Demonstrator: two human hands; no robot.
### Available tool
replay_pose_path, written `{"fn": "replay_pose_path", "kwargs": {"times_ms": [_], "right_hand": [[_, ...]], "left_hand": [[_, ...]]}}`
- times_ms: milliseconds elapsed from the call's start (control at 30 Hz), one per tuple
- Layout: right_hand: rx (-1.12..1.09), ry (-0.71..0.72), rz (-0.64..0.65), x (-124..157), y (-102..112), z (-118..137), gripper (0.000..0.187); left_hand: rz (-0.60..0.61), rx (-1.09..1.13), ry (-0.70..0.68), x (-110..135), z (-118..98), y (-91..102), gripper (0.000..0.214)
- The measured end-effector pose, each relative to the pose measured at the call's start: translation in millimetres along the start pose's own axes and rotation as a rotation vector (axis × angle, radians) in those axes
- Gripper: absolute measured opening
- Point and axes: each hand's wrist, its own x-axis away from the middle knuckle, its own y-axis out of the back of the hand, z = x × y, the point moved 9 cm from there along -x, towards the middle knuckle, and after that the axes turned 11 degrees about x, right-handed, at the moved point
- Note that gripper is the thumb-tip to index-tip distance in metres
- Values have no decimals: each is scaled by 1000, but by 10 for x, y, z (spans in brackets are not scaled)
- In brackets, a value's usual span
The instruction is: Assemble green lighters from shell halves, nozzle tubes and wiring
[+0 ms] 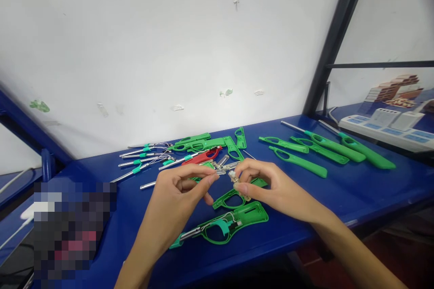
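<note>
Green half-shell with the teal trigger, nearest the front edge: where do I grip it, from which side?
Probably pinch the half-shell across its broad right end, from the right: it lies open side up, with the teal trigger and metal tube farther left.

On the flat blue bench [356,194] before you, an open green plastic shell [252,219] is lying nearest; a red plastic casing [203,157] is resting behind it, slender silver metal tubes [127,174] are lying left, long green plastic handles [368,151] right.
</note>
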Motion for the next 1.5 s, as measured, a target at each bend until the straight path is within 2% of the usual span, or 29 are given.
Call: {"fn": "replay_pose_path", "kwargs": {"times_ms": [133, 400, 567, 800, 933, 1133, 1500], "right_hand": [[54, 22, 2, 0, -7, 41, 25], [122, 30, -11, -2, 6, 83, 26], [123, 36, -1, -4, 7, 114, 29], [111, 42, -7, 6, 16, 118, 28], [97, 45, -2, 5, 14, 127, 29], [135, 43, 21, 7, -5, 122, 31], [138, 52, 32, 6, -15, 112, 31]], "left_hand": [[-19, -30, -48, 9, -22, 32, 33], [61, -44, -81, 24, -151, -81, 25], [67, -190, -257, 53, -230, -125, 21], [-32, -401, -488, 136, -343, -133, 18], [-10, -505, -509, 150, -322, -183, 4], [22, -517, -521, 159, -267, -224, 23], [13, -551, -627, 198, -272, -247, 31]]}}
